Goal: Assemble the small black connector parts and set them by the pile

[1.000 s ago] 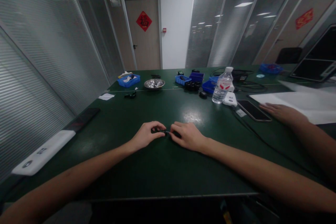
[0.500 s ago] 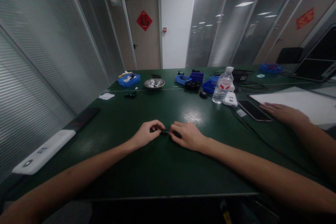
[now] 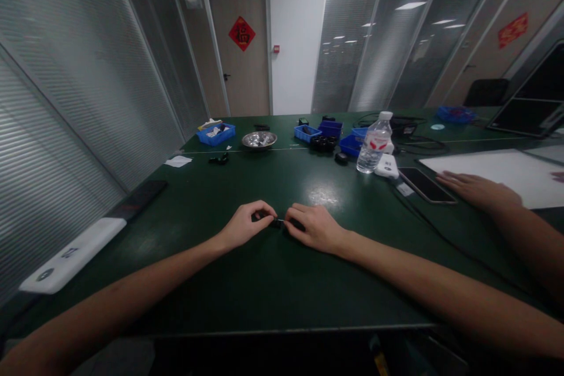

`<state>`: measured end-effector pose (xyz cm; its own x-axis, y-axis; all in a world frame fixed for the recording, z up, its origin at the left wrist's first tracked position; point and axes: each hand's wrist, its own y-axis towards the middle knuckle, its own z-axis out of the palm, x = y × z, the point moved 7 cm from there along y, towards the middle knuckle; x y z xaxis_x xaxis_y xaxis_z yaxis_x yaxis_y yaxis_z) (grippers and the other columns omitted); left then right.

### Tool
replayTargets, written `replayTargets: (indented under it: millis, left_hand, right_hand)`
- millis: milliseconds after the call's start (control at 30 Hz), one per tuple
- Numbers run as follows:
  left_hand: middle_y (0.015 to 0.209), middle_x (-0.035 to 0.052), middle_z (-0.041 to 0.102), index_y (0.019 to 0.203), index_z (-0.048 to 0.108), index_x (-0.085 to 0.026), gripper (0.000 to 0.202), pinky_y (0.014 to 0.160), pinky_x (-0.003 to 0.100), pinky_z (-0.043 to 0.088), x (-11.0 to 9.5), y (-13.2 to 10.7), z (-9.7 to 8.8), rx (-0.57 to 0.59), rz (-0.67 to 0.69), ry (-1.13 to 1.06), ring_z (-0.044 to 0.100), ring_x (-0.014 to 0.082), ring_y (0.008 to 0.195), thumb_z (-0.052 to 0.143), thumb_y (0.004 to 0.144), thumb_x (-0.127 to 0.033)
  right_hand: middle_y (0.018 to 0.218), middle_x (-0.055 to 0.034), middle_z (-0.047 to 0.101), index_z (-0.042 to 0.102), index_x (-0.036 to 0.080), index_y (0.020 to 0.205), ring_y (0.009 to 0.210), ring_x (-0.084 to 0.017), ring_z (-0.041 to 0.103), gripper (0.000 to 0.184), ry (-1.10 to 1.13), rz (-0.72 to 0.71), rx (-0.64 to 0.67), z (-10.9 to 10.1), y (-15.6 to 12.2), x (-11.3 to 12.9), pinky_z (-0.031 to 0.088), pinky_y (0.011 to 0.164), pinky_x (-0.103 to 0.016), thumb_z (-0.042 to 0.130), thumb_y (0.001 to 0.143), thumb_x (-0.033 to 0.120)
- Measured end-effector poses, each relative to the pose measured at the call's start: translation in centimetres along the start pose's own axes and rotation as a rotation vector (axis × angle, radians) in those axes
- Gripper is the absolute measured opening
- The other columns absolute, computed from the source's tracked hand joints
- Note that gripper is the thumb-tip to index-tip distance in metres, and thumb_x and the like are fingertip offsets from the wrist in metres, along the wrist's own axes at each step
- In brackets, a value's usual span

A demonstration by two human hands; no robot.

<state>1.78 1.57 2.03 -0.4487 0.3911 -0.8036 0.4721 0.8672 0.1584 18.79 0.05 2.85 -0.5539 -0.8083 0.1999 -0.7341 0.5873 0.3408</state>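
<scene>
"Where the left hand (image 3: 241, 227) and the right hand (image 3: 316, 228) come close together over the worktop (image 3: 282, 282), what sits between them?"

"A small dark piece (image 3: 277, 224), with a thin bright strip (image 3: 281, 221) running from it toward the right hand. Both are too small to make out in detail."

"How does the dark piece lie against the left fingers?"

"Right at their tips. Thumb and index finger bend toward each other until they nearly meet, and the piece shows just past them, on the side facing the right hand. Whether they pinch it or only press on it, I can't say."

"And the right fingers?"

"They're curled in. The thumb and index finger come together around the far end of the bright strip, pinching it. Behind those tips is a dark patch; object or shadow, I can't judge."

"What stands around all this?"

"Farther across the worktop, a metal dish (image 3: 259, 147) and a clear bottle (image 3: 369, 155), both well apart from the hands. Over to the right, a co-worker's hand (image 3: 482, 192) lies between a dark phone (image 3: 425, 184) and a white sheet (image 3: 497, 165)."
</scene>
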Motion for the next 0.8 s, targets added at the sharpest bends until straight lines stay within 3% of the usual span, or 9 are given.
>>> replayTargets:
  millis: [233,367,667,800]
  left_hand:
    - [0.107,0.0058,0.069,0.112,0.068,-0.019,0.029,0.09,0.035,0.051,1.3,0.2,-0.5,-0.088,-0.035,-0.166,0.064,0.0206,0.1,0.063,0.095,-0.041]
    - [0.104,0.0065,0.069,0.112,0.069,-0.017,0.028,0.086,0.034,0.053,1.8,0.4,-0.2,-0.085,-0.059,-0.273,0.066,0.0198,0.095,0.063,0.095,-0.039]
    - [0.116,0.0086,0.073,0.117,0.072,-0.018,0.032,0.099,0.04,0.054,2.1,0.3,-0.1,-0.08,-0.073,-0.276,0.068,0.0229,0.107,0.069,0.091,-0.036]
    - [0.116,0.0079,0.073,0.118,0.072,-0.019,0.033,0.097,0.039,0.055,2.4,0.2,-0.2,-0.088,-0.073,-0.274,0.069,0.0222,0.105,0.072,0.089,-0.034]
  right_hand:
    - [0.095,-0.003,0.064,0.062,0.02,0.105,0.073,-0.013,0.056,0.018,0.009,0.029,-0.002,0.2,0.0,-0.3,0.035,0.062,-0.026,0.049,0.103,0.033]
    - [0.095,-0.0031,0.065,0.062,0.02,0.106,0.073,-0.013,0.057,0.018,0.002,0.041,0.003,0.2,0.1,-0.3,0.035,0.061,-0.026,0.05,0.102,0.033]
    - [0.095,-0.0034,0.065,0.063,0.02,0.105,0.073,-0.013,0.057,0.018,0.005,0.047,0.003,0.0,0.1,-0.2,0.035,0.061,-0.026,0.051,0.102,0.033]
    - [0.096,-0.0034,0.066,0.062,0.02,0.106,0.074,-0.013,0.058,0.018,0.002,0.046,0.004,0.1,0.1,-0.3,0.035,0.063,-0.026,0.05,0.102,0.033]
